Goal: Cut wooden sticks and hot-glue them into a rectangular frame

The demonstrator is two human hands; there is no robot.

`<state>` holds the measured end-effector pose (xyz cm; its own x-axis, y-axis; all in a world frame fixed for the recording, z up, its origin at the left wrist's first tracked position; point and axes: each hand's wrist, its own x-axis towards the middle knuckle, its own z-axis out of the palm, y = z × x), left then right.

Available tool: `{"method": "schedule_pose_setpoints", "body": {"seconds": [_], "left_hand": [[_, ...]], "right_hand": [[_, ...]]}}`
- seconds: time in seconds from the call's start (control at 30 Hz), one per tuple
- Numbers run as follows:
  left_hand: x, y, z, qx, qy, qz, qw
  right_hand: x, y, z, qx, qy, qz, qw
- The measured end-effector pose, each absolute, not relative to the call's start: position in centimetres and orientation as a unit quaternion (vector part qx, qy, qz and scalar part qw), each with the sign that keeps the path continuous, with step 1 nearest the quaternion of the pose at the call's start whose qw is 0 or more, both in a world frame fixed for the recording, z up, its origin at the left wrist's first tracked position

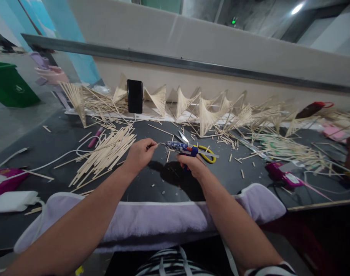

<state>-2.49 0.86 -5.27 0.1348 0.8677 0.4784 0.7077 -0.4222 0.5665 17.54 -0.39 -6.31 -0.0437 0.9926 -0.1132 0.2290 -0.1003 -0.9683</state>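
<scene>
My right hand (190, 163) is wrapped round the grip of a blue hot glue gun (180, 147), its nozzle pointing left. A translucent glue stick (208, 153) sticks out of the gun's back end. Just left of the nozzle, my left hand (142, 153) is closed in a pinch; a small dark thing shows at its fingers, too small to name. Behind the gun lie scissors (207, 154) with yellow handles, partly hidden by it. A pile of thin wooden sticks (106, 153) spreads on the dark table (152, 188) beside my left hand.
Twisted stick models (209, 115) line the back by the wall. A black phone (135, 96) stands upright among them. White cables (62, 155) cross the left side. A magenta device (284, 175) lies at right. Lilac cloth (163, 216) covers the front edge.
</scene>
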Motion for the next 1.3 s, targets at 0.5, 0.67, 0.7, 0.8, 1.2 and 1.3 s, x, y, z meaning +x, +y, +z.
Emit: {"method": "schedule_pose_setpoints", "body": {"seconds": [0.5,0.67,0.7,0.8,1.2,1.3], "left_hand": [[-2.5,0.9,-5.1,0.737,0.533,0.396,0.125],[-2.5,0.9,-4.9,0.724,0.536,0.407,0.149],[-2.6,0.9,-4.9,0.719,0.537,0.413,0.154],[-2.9,1.2,-4.9,0.706,0.543,0.425,0.163],[-3.9,2.4,-6.0,0.693,0.556,0.424,0.176],[-3.7,2.2,-5.8,0.714,0.543,0.401,0.187]], "right_hand": [[17.7,-0.3,-6.5,-0.537,-0.544,0.514,0.390],[18.2,0.1,-6.6,-0.561,-0.571,0.475,0.366],[18.3,0.1,-6.5,-0.568,-0.588,0.451,0.358],[18.9,-0.1,-5.6,-0.570,-0.666,0.340,0.341],[29.0,1.6,-6.6,-0.560,-0.817,-0.009,0.140],[31.8,2.6,-7.7,-0.587,-0.801,-0.004,0.116]]}}
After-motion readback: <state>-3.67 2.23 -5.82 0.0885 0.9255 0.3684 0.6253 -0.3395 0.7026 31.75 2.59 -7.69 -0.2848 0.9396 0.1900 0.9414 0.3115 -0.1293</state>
